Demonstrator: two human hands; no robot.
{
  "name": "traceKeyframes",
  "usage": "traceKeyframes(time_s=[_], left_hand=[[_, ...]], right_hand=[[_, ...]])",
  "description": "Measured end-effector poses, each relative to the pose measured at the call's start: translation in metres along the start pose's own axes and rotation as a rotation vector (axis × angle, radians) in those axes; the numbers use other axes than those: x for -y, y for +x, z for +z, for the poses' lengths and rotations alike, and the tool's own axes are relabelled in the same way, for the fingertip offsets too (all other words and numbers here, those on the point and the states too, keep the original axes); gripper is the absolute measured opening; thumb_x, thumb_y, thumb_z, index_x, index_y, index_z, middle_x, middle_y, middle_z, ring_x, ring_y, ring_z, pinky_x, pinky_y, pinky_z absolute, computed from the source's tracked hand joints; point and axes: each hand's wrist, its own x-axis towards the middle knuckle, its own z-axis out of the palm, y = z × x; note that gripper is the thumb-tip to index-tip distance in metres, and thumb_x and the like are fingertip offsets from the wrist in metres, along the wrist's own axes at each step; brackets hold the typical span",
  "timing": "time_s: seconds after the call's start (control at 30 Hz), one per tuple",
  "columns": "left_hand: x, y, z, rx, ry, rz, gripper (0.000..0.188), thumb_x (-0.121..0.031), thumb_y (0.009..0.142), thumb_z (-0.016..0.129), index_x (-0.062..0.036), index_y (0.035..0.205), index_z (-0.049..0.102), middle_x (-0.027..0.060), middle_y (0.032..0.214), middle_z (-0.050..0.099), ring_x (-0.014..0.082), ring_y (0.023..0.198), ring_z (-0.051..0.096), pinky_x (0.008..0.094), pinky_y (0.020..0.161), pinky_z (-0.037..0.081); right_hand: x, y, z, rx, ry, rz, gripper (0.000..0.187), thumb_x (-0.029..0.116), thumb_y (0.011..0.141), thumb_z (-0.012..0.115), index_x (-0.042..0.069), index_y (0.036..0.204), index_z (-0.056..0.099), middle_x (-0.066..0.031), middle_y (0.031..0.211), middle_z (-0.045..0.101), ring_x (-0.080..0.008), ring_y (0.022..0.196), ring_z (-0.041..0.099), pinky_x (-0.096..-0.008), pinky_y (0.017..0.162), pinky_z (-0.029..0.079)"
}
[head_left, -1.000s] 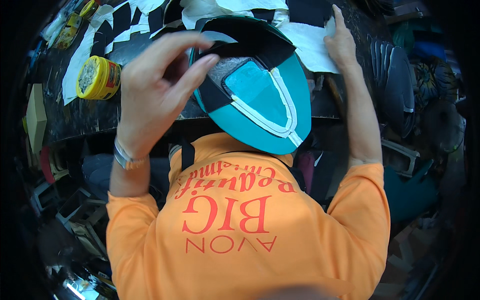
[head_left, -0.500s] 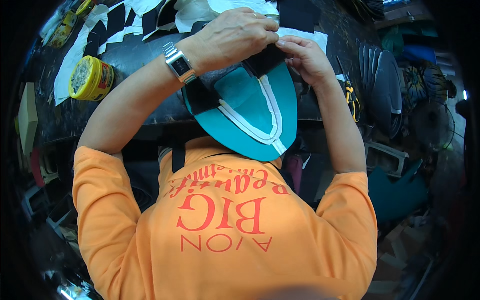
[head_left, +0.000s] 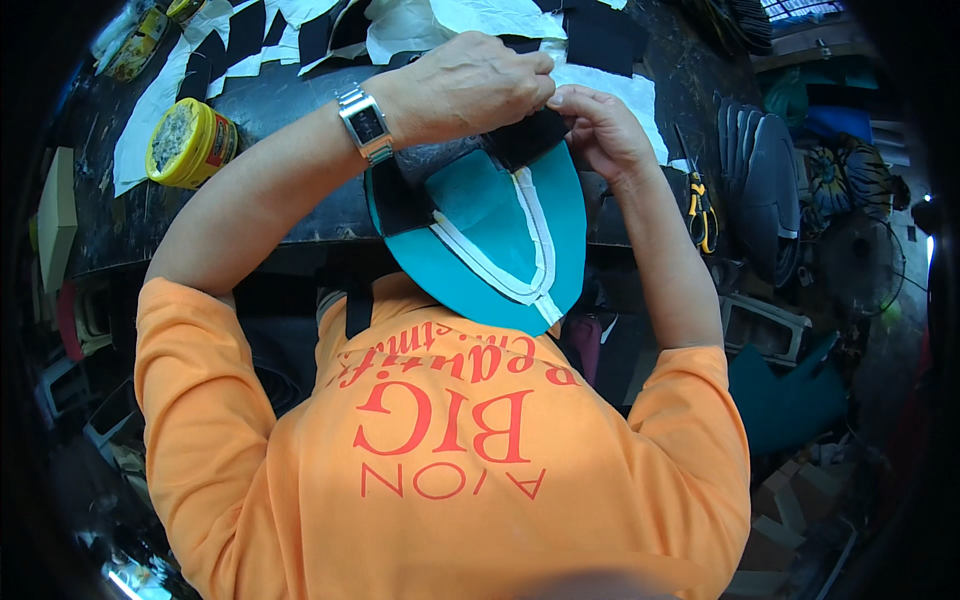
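A teal shoe upper piece [head_left: 480, 250] with a white seam strip and black patches hangs over the near edge of the dark workbench [head_left: 270, 110]. My left hand [head_left: 470, 85], with a metal wristwatch, presses down on the black patch at its top. My right hand [head_left: 600, 130] pinches the same black patch from the right side. Both hands meet at the top of the piece, fingertips almost touching.
A yellow tub of glue [head_left: 190, 140] stands open at the bench's left. White and black cut pieces [head_left: 400, 25] lie scattered at the back. Yellow-handled pliers [head_left: 700, 210] lie at the right, beside a stack of dark soles [head_left: 760, 190]. My orange shirt fills the lower view.
My left hand has come down from above the piece onto its top. My right hand left the white sheet at the back and moved in to grip the black patch.
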Motion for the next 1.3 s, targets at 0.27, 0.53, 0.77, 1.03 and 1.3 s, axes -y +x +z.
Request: traceKeyframes(time_s=[0.27,0.53,0.77,1.03,1.3], left_hand=[[-0.006,-0.004,0.006,0.169,-0.348,-0.178,0.018,-0.012,0.094,0.068,-0.0046,0.108,0.059,0.013,0.1,0.066,0.0295,0.087,0.067,0.0385,0.079,0.055],[-0.007,-0.006,0.0,0.178,-0.371,-0.179,0.01,-0.011,0.089,0.072,-0.005,0.089,0.064,0.0128,0.094,0.066,0.0292,0.092,0.066,0.0384,0.082,0.053],[-0.012,-0.006,-0.008,0.385,-0.42,-0.144,0.011,-0.007,0.087,0.073,-0.004,0.091,0.063,0.013,0.097,0.07,0.0314,0.088,0.069,0.0404,0.078,0.056],[-0.017,-0.007,0.006,0.288,-0.484,-0.181,0.033,-0.004,0.085,0.073,-0.0041,0.118,0.068,0.0149,0.111,0.067,0.0334,0.109,0.063,0.0421,0.098,0.051],[-0.021,-0.005,0.006,0.29,-0.465,-0.105,0.013,-0.004,0.087,0.071,-0.0017,0.1,0.07,0.0145,0.106,0.067,0.0318,0.099,0.068,0.0398,0.088,0.055]], right_hand=[[0.001,-0.011,0.004,-0.04,-0.368,-0.152,0.018,0.024,0.094,0.073,0.009,0.104,0.074,0.0027,0.088,0.067,-0.0054,0.078,0.058,-0.0213,0.068,0.047],[-0.007,-0.002,0.006,-0.055,-0.457,-0.221,0.018,0.021,0.097,0.069,0.004,0.096,0.072,0.0009,0.08,0.064,-0.0061,0.069,0.054,-0.0227,0.061,0.045],[-0.003,-0.002,0.009,-0.083,-0.557,-0.107,0.022,0.026,0.096,0.071,0.004,0.099,0.073,-0.0012,0.082,0.066,-0.0066,0.069,0.056,-0.0237,0.063,0.049],[-0.002,-0.022,0.004,-0.035,-0.779,-0.145,0.028,0.028,0.095,0.07,0.004,0.105,0.077,-0.0063,0.08,0.07,-0.0116,0.067,0.063,-0.027,0.064,0.053],[-0.009,0.007,-0.003,-0.148,-1.054,-0.268,0.025,0.025,0.094,0.071,0.002,0.104,0.076,-0.0113,0.082,0.072,-0.0157,0.07,0.065,-0.0295,0.067,0.055]])
